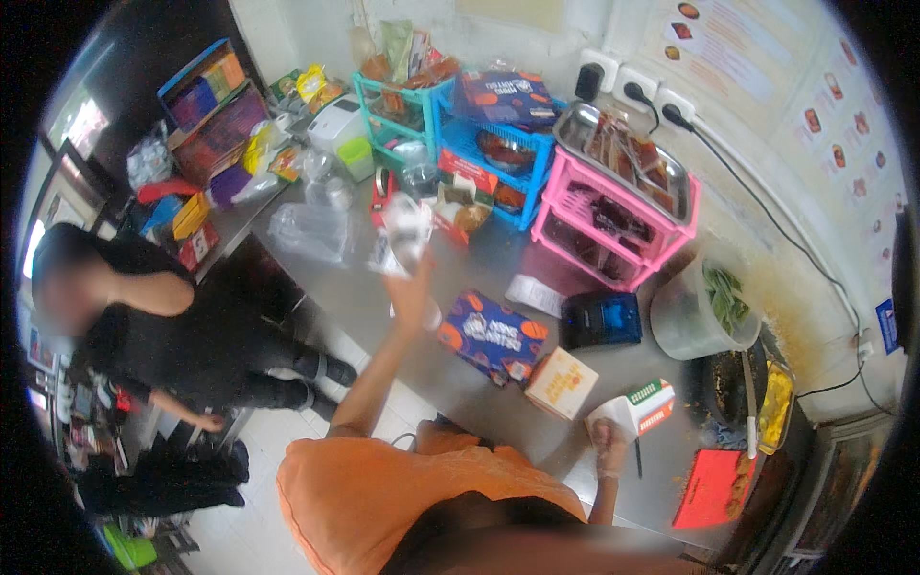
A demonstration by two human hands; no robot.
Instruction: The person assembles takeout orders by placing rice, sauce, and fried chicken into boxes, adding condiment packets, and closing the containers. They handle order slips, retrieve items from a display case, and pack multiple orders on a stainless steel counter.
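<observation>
My left hand (pixel 411 291) reaches out over the steel counter (pixel 352 295), blurred, against a white and clear plastic item (pixel 404 233) whose exact kind I cannot tell. Whether the fingers grip it is unclear. My right hand (pixel 609 440), in a thin clear glove, is at the near end of a white, green and orange food carton (pixel 636 413), its fingers closed on the carton's edge. Left of that carton sit a cream box with orange print (pixel 562 383) and a dark blue printed box (pixel 492 336). A dark pen-like stick (pixel 638 458) lies beside the right hand.
Pink (pixel 611 223), blue (pixel 496 158) and teal racks (pixel 395 115) line the wall. A black device (pixel 601 320), a translucent bucket (pixel 701 309), a pan (pixel 733 388) and a red cutting board (pixel 711 489) stand rightward. A person in black (pixel 194 338) is at the left.
</observation>
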